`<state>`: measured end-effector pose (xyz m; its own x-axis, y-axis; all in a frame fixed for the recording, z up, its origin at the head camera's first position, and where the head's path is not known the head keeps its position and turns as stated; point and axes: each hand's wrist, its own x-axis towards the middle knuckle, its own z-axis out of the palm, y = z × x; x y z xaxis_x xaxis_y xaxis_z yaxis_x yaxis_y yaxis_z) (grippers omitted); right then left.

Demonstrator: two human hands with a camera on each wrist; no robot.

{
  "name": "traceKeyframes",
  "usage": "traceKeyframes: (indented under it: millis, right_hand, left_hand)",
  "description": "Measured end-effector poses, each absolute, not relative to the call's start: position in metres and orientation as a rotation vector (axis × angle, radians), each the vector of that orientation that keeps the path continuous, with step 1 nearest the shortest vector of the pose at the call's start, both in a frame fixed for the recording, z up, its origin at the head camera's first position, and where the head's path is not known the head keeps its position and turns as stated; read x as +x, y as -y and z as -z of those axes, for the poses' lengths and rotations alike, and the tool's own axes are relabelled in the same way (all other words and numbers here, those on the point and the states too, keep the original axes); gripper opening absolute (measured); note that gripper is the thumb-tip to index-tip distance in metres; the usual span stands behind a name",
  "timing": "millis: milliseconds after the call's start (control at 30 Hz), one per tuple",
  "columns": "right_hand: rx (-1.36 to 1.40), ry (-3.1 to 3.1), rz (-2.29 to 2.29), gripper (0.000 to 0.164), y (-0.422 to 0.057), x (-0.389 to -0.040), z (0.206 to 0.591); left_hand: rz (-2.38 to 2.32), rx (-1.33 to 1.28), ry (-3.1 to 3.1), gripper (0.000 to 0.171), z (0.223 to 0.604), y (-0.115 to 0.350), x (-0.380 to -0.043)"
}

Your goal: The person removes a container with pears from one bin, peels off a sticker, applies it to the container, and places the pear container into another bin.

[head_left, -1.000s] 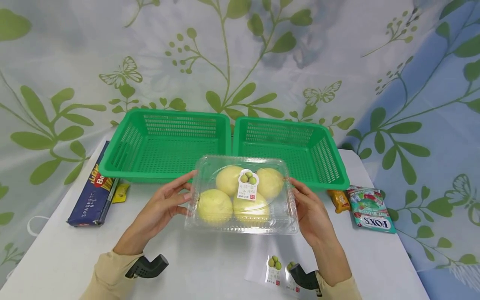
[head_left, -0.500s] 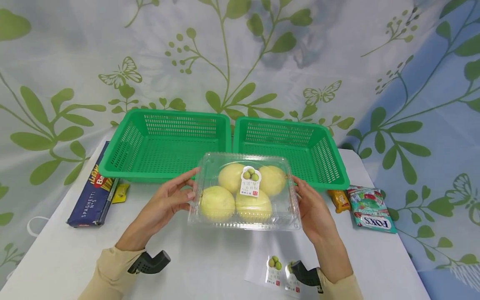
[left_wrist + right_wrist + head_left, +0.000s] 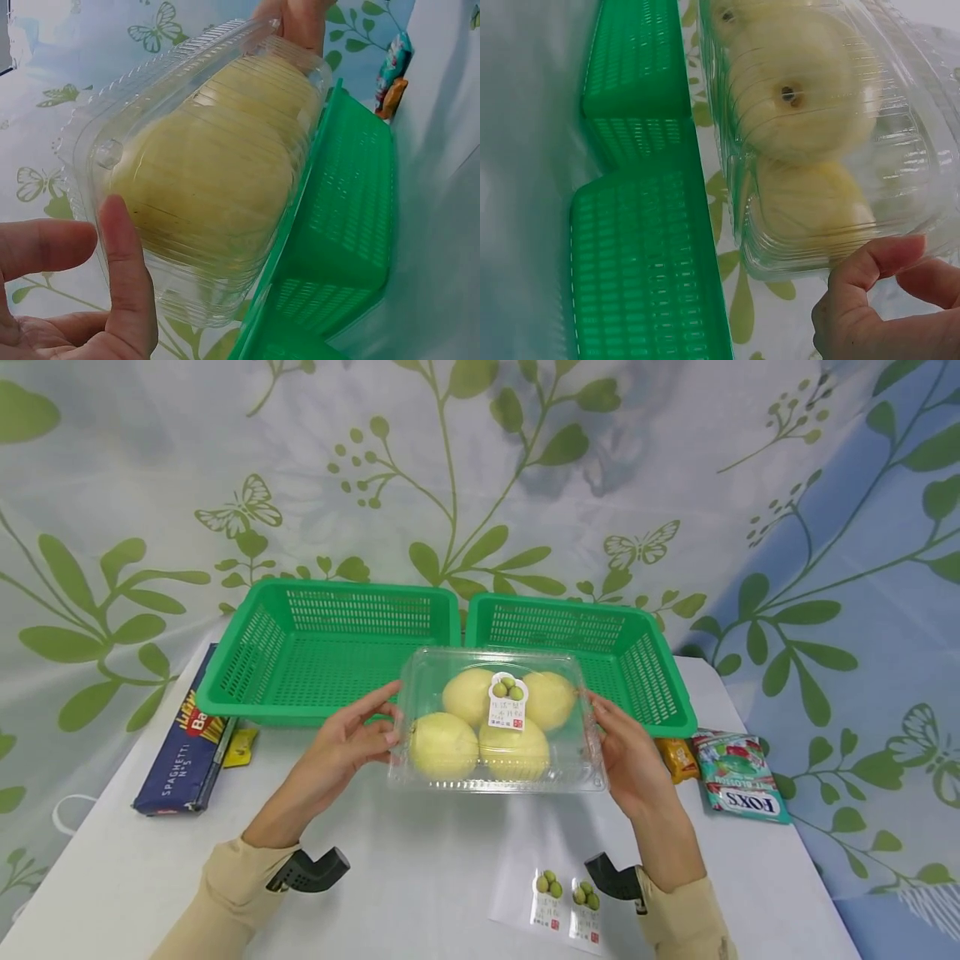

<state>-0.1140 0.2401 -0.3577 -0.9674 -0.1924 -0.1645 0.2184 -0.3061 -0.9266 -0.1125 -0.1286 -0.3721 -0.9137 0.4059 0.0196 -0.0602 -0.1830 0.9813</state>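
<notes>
A clear plastic clamshell box [image 3: 564,770] of several pale yellow pears [image 3: 444,747] hangs above the table, tilted so its lid faces me. On the lid is a white label [image 3: 507,702] printed with green fruit. My left hand [image 3: 351,745] holds the box's left end, and my right hand [image 3: 630,760] grips the right end. In the left wrist view, the fingertip and thumb of the left hand [image 3: 90,292] meet the box's edge. The right wrist view has the right hand [image 3: 885,307] pinching the rim at a corner.
Two green baskets [image 3: 330,710] [image 3: 660,727] stand side by side behind the box. A spaghetti pack [image 3: 176,760] and small yellow packet [image 3: 240,747] lie left. An orange packet [image 3: 678,760] and teal FOX'S bag [image 3: 742,777] lie right. A sticker sheet [image 3: 517,893] lies in front.
Both hands have lifted the box a little, away from me towards the baskets and slightly to the right. More of the sticker sheet shows below the right wrist.
</notes>
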Motion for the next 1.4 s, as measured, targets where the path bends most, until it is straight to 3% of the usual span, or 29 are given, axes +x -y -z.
traceKeyframes:
  millis: [767,1400]
  right_hand:
    - [0.062,-1.681,2.42,0.025,-0.248,-0.13,0.353]
    - [0.08,-1.681,2.421,0.023,-0.256,-0.146,0.35]
  left_hand:
    - [-2.164,0.431,-1.722,0.079,0.364,0.12,-0.125]
    - [-2.137,0.428,-1.748,0.076,0.36,0.111,-0.144]
